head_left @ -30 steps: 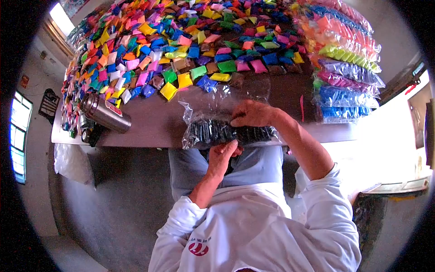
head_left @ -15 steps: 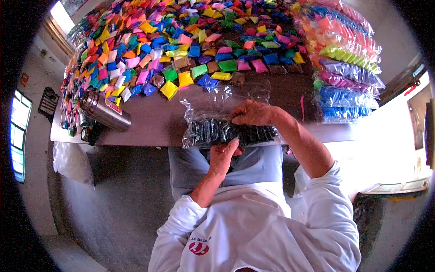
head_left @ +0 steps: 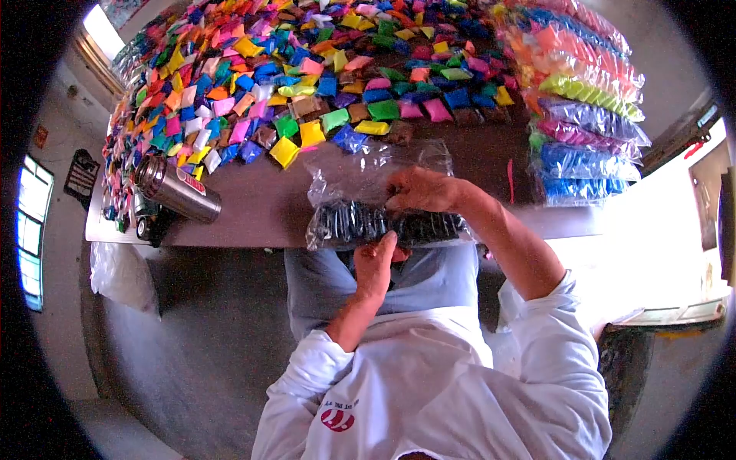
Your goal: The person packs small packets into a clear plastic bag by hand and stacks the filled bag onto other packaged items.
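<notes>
A clear plastic bag [head_left: 326,184] of black packets [head_left: 353,221] lies at the table's near edge, its loose, crinkled film spread toward the far side. My left hand [head_left: 376,259] grips the near edge of this bag, thumb on top and fingers partly hidden below. Over the bag's right half, my right hand [head_left: 423,189] is closed, fingers curled down onto the film just above the black packets. Its fingertips are partly hidden.
Many small colourful packets [head_left: 310,134] cover the far and left table [head_left: 261,207]. Filled clear bags [head_left: 586,161] are stacked at right. A steel flask [head_left: 180,190] lies tilted at left, near a small dark object [head_left: 146,218]. A red strip [head_left: 511,180] lies right of the bag.
My right hand has shifted very slightly left over the bag. The film beyond it has changed its folds a little. My left hand keeps its hold.
</notes>
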Demonstrator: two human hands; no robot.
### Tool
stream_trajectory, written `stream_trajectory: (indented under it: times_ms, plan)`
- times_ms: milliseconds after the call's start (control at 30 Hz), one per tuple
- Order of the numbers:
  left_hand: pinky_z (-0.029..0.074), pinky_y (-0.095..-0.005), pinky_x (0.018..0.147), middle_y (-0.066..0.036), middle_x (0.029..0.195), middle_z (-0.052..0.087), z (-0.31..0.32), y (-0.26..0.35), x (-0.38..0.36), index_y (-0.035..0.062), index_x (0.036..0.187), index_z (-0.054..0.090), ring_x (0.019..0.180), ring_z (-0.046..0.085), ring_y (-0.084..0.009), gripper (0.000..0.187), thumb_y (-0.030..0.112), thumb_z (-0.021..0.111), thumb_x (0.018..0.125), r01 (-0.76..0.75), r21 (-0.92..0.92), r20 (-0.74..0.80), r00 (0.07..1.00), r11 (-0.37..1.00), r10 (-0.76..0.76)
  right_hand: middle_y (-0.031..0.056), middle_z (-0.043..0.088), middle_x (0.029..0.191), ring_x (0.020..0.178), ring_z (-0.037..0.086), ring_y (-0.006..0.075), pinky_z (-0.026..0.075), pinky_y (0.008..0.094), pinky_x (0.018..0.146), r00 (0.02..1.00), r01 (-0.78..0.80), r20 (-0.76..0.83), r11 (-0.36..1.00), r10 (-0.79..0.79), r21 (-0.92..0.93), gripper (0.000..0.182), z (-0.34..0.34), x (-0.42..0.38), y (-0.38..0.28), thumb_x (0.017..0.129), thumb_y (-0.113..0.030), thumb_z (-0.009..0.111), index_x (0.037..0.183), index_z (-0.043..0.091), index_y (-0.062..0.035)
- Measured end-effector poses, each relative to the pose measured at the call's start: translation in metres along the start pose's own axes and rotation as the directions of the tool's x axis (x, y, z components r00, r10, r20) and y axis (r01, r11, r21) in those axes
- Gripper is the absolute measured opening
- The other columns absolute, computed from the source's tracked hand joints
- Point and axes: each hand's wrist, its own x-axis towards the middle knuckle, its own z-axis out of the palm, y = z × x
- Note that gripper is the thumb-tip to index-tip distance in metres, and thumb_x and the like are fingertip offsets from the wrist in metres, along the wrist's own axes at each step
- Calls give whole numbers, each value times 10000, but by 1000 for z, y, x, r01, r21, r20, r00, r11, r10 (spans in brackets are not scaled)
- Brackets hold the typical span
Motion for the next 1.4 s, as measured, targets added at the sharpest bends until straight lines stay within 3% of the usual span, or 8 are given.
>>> stream_trajectory:
  times_ms: [233, 467, 533, 633, 967, 1067, 1333, 1400]
  plan:
    - [498, -276, 626, -93, 642, 642, 4, 5, 2, -15, 689, 627, 616, 626, -158, 392, 331, 628, 873, 90, -121, 22, 996, 989, -88, 135, 672, 927, 872, 641, 247, 485, 390, 792, 974, -205, -125, 971, 190, -121, 304, -12, -12, -32, 817, -281, 622, 1014, 643, -51]
    - [460, -276, 623, -100, 632, 640, 4, 1, 2, 3, 602, 610, 602, 598, -149, 461, 375, 623, 874, 80, -62, 17, 997, 995, -79, 163, 671, 922, 862, 653, 276, 496, 383, 768, 978, -97, -198, 976, 58, -194, 386, -14, -12, -2, 795, -387, 641, 1005, 658, -64]
    - [455, -277, 625, -100, 624, 637, 4, 0, 2, 3, 587, 606, 595, 592, -148, 475, 380, 620, 876, 82, -74, 20, 997, 994, -81, 178, 664, 881, 827, 653, 281, 495, 395, 742, 951, -280, -221, 910, 218, -306, 407, -25, -22, -17, 801, -427, 631, 970, 666, -59]
    - [459, -279, 608, -99, 603, 628, 3, 0, 3, 0, 589, 604, 588, 588, -150, 488, 389, 609, 884, 45, -70, 57, 998, 997, -41, 185, 657, 847, 789, 648, 279, 487, 410, 717, 961, -242, -9, 830, 275, -503, 415, -36, -27, -23, 818, -444, 615, 928, 666, -47]
    - [522, -295, 587, -118, 658, 634, 4, -2, 2, -8, 662, 580, 588, 631, -182, 490, 423, 585, 894, 78, -36, 53, 996, 996, -77, 163, 660, 834, 782, 649, 258, 483, 405, 733, 1000, -20, -24, 976, 15, -215, 385, -17, -17, 27, 839, -419, 592, 924, 673, -52]
    - [525, -295, 584, -117, 675, 633, -8, 2, 1, -9, 678, 567, 600, 631, -180, 479, 419, 590, 892, 56, 21, 105, 993, 998, -58, 141, 670, 847, 810, 652, 265, 486, 402, 738, 975, -221, -31, 952, 220, -212, 337, -25, -16, 7, 847, -373, 588, 911, 673, -53]
    - [491, -260, 592, -90, 674, 615, -36, 59, -9, -2, 695, 554, 614, 586, -131, 381, 292, 548, 937, -172, 61, 85, 982, 983, 166, 174, 650, 846, 794, 635, 326, 485, 420, 735, 973, 175, -27, 811, -229, -557, 339, 1, 31, -13, 875, -352, 547, 938, 655, -37]
    - [484, -263, 618, -88, 675, 616, -42, 78, -8, -5, 697, 558, 636, 586, -129, 367, 267, 536, 943, -185, 93, 83, 981, 978, 178, 158, 656, 839, 771, 632, 313, 483, 418, 729, 994, -37, -113, 961, 6, -273, 346, 0, 37, -29, 865, -357, 575, 977, 642, -36]
